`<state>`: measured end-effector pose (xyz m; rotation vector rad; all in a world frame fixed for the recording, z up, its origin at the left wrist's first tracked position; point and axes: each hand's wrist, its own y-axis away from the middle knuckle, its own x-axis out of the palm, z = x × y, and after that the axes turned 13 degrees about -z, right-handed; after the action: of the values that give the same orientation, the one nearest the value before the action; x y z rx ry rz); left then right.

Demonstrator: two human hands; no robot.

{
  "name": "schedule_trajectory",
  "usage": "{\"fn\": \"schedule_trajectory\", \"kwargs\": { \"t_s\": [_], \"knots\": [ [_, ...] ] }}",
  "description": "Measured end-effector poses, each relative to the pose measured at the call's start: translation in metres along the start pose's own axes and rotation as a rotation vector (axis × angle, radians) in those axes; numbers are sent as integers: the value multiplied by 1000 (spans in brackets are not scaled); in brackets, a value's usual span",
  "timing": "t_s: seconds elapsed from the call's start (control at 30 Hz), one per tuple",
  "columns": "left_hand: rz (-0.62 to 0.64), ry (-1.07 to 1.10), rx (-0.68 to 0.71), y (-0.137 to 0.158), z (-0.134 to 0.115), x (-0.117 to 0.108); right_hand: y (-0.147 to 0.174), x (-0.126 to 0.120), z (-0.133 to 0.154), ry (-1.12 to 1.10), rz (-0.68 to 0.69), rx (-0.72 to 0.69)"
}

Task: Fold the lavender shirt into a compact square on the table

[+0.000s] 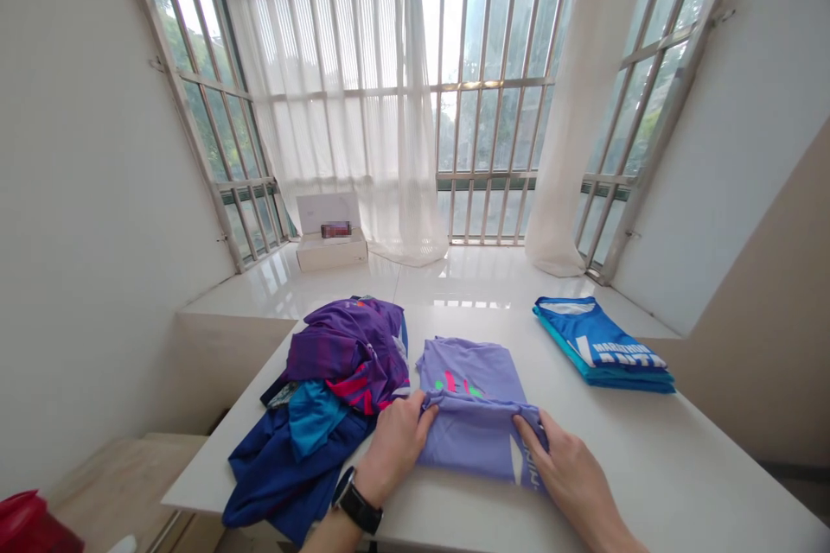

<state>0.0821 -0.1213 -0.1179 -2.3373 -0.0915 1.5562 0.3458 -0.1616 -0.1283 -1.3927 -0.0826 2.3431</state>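
"Where's the lavender shirt [467, 441]?"
"Near the bench's [648, 467] front edge, partly folded; left hand [397, 436] and right hand [571, 458] pinch it between fingers [530, 436]."
"Done so far?"
"Folded stack [600, 346], right edge. Crumpled heap [350, 354], left edge, remains unfolded."

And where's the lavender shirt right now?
Head view: the lavender shirt lies right of centre on the white table, between the heap of clothes and the folded blue stack, held by the left hand and right hand.
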Motion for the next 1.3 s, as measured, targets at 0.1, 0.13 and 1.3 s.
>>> {"fn": "schedule_trajectory", "kwargs": {
  "t_s": [0.1,0.13,1.3],
  "knots": [
    [-11,-120,12,2,-1,0,-2,2,-2,67,-12,-10],
    [-13,-137,14,2,-2,0,-3,3,-3,65,-20,-22],
    [-17,-108,450,-2,-50,0,55,28,21,-143,25,-369]
  ]
}}
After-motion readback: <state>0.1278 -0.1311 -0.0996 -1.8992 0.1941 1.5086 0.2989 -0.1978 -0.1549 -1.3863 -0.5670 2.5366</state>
